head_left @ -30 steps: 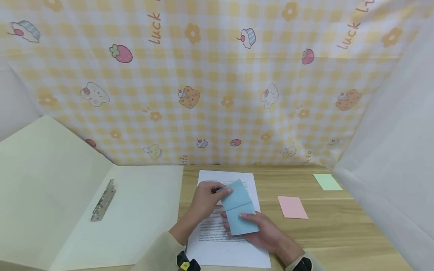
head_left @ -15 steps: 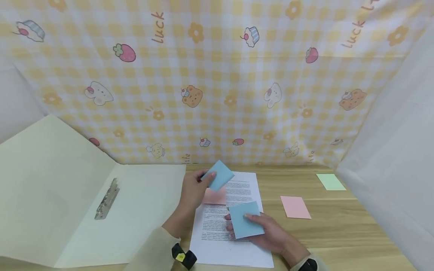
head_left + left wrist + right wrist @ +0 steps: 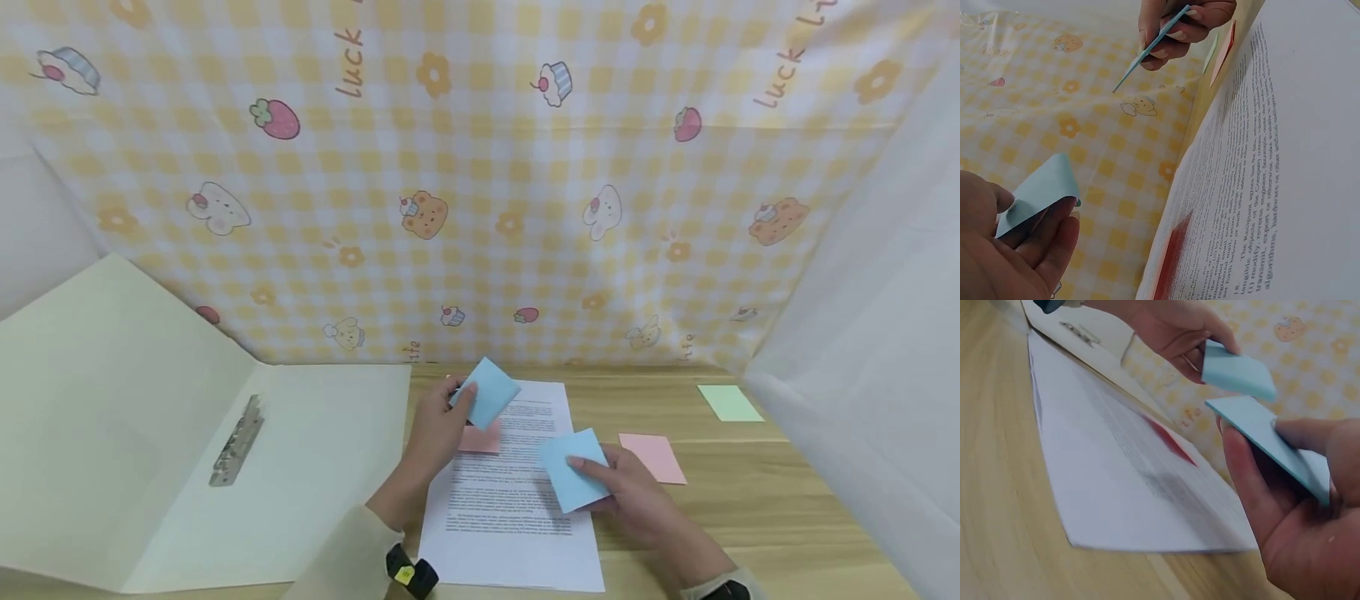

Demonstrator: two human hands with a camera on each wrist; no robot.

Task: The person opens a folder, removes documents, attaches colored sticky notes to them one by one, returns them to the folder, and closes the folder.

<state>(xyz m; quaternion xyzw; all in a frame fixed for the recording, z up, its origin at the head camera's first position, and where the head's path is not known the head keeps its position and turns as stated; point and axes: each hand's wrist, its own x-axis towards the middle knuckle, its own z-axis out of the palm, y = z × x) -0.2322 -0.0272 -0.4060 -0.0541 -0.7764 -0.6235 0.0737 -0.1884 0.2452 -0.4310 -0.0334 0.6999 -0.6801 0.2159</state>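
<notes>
My left hand [image 3: 437,425] pinches a single blue sticky note [image 3: 489,393] over the upper part of a printed paper stack [image 3: 517,550]. In the left wrist view that note [image 3: 1047,187] bends in a curve between thumb and fingers. My right hand [image 3: 637,492] grips a blue sticky-note pad [image 3: 573,471], thumb on top, above the right edge of the stack. Seen from the right wrist, the pad [image 3: 1272,437] shows a thin layered edge. A pink sticky note [image 3: 480,437] lies on the printed page, partly hidden under my left hand and the blue note.
An open white folder [image 3: 330,467] with a metal clip [image 3: 237,442] lies to the left. On the wooden table [image 3: 780,517] at right are a pink pad [image 3: 660,460] and a green pad [image 3: 730,403]. A checkered cloth [image 3: 480,167] hangs behind.
The blue note has come off the pad into my left hand, which moved up and left. My right hand has shifted right with the pad, now partly in front of the pink pad.
</notes>
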